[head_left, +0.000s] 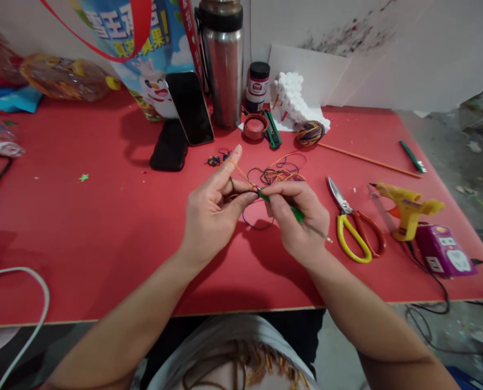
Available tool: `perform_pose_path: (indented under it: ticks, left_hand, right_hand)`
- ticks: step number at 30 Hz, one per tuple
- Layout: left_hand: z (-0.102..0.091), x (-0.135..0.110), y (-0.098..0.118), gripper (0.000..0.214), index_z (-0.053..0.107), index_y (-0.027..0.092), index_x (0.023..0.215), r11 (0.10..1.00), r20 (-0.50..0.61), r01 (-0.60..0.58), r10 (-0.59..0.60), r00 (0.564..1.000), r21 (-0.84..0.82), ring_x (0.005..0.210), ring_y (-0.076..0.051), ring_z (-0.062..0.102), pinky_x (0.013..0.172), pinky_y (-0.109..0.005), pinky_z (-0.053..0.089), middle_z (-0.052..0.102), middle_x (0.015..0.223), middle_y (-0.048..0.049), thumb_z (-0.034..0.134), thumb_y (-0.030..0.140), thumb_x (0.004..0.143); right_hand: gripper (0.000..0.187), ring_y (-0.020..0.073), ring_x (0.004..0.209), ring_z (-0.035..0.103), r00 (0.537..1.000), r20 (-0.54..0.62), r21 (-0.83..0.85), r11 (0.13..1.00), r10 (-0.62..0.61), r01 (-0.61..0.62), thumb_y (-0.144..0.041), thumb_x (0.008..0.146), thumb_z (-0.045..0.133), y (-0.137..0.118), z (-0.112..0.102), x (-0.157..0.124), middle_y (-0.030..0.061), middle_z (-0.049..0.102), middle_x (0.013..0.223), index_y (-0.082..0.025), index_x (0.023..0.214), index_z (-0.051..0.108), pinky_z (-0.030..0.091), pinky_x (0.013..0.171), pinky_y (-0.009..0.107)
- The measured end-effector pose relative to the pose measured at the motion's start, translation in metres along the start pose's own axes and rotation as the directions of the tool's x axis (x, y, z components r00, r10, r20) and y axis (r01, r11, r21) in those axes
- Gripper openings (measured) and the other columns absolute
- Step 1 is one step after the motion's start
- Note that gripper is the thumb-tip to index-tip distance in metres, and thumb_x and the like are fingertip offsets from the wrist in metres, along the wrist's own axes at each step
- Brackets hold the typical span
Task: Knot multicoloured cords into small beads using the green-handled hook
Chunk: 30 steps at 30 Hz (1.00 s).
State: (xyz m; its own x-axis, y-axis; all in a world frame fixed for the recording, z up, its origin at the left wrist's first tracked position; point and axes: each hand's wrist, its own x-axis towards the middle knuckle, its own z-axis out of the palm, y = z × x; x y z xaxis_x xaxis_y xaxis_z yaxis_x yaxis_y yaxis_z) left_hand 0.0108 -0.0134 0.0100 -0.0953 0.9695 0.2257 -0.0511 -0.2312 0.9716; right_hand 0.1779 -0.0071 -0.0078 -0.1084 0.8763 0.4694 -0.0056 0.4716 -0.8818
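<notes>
My left hand (211, 216) pinches a small bit of multicoloured yarn work between thumb and fingers. Its index finger points up, with an orange strand of yarn (241, 173) running from it down to the pinch. In my right hand (302, 219) is a crochet hook with a green handle (297, 213); its tip meets the yarn at the left fingertips. The small stitches there are mostly hidden by the fingers. Loose orange and purple yarn (280, 173) lies tangled just beyond the hands. Small dark multicoloured yarn pieces (214, 161) rest behind the left hand.
Right of my hands lie scissors (349, 214), a yellow glue gun (408, 208) and a purple pack (446, 250). Behind stand a phone (190, 108), a steel flask (225, 70), a jar (258, 86) and a yarn ball (310, 133). A green cutter (272, 130) lies there.
</notes>
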Motion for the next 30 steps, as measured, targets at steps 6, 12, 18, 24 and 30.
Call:
perform_pose_path:
  ticks: [6,12,18,24,30]
  left_hand:
    - [0.003,-0.002,-0.001,0.074,0.060,0.022,0.161,0.995,0.066,0.059,-0.053,0.996,-0.079,0.078,-0.012,0.067,0.076,-0.025,0.057,0.076,0.089,0.0008,0.087,0.023,0.092]
    - [-0.009,0.008,-0.001,0.072,0.070,0.026,0.151,0.957,0.179,0.177,-0.138,0.974,-0.228,0.077,-0.012,0.067,0.079,-0.028,0.058,0.070,0.087,0.0004,0.096,0.028,0.084]
    - [-0.015,0.012,0.004,0.066,0.073,0.025,0.146,0.939,0.165,0.197,-0.155,0.974,-0.281,0.078,-0.012,0.068,0.078,-0.026,0.058,0.074,0.089,-0.0001,0.091,0.018,0.083]
    - [-0.008,0.007,0.000,0.066,0.073,0.029,0.148,0.930,0.113,0.218,-0.193,0.975,-0.296,0.076,-0.012,0.064,0.074,-0.026,0.056,0.072,0.086,0.0014,0.086,0.017,0.084]
    - [0.001,0.004,0.000,0.061,0.076,0.033,0.143,0.913,0.076,0.207,-0.192,0.978,-0.351,0.072,-0.012,0.056,0.065,-0.025,0.050,0.066,0.082,0.0019,0.080,0.015,0.085]
  right_hand:
    - [0.028,0.0218,0.086,0.071,0.958,0.103,-0.294,0.912,-0.267,0.286,-0.018,0.107,0.061,0.003,0.001,-0.004,0.0045,0.080,0.101,-0.031,0.128,0.072,0.058,0.079,0.041]
    - [0.039,0.0216,0.090,0.077,0.942,0.114,-0.144,0.933,-0.315,0.329,-0.015,0.104,0.066,0.000,0.000,-0.005,0.0033,0.084,0.111,-0.035,0.137,0.071,0.063,0.082,0.040]
    - [0.029,0.0168,0.081,0.074,0.996,-0.011,-0.030,0.996,-0.088,0.088,-0.026,0.106,0.070,0.002,0.002,-0.010,0.0025,0.082,0.107,-0.034,0.133,0.074,0.062,0.077,0.036]
    - [0.024,0.0174,0.080,0.072,0.996,-0.085,-0.019,1.000,-0.026,0.025,-0.032,0.105,0.072,0.004,0.005,-0.012,0.0050,0.081,0.107,-0.030,0.128,0.075,0.062,0.076,0.037]
    - [0.023,0.0141,0.076,0.070,0.997,-0.074,0.050,0.998,-0.027,0.031,-0.029,0.106,0.070,0.001,0.008,-0.010,0.0035,0.081,0.103,-0.030,0.128,0.076,0.062,0.069,0.031]
